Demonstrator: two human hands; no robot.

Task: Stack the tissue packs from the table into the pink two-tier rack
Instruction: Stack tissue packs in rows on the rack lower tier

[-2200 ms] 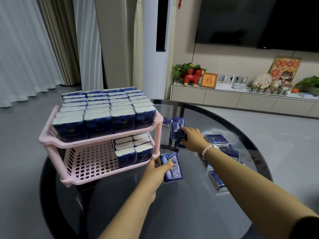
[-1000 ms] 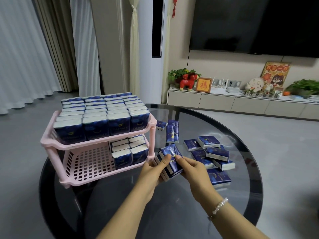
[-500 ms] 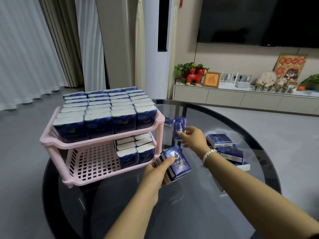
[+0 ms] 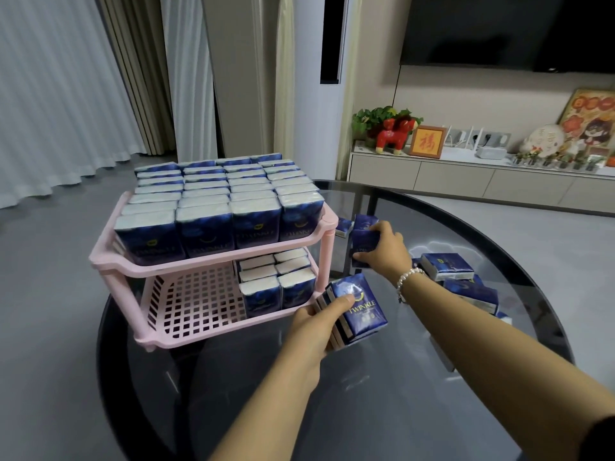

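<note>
While my left hand (image 4: pixel 312 327) clamps a small stack of packs (image 4: pixel 357 309) at frame centre, my right hand (image 4: pixel 386 249) grips another pack (image 4: pixel 364 242) (lift squarely, then add).

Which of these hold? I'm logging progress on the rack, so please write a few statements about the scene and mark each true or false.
1. The top tier of the pink rack is filled with tissue packs. True.
2. The lower tier is full. False: only its right end holds packs, the rest is bare grid.
3. The left hand holds a small stack of packs. True.
4. The right hand is empty. False: it grips a dark blue pack on the glass table.
5. Loose packs remain on the table. True.
</note>
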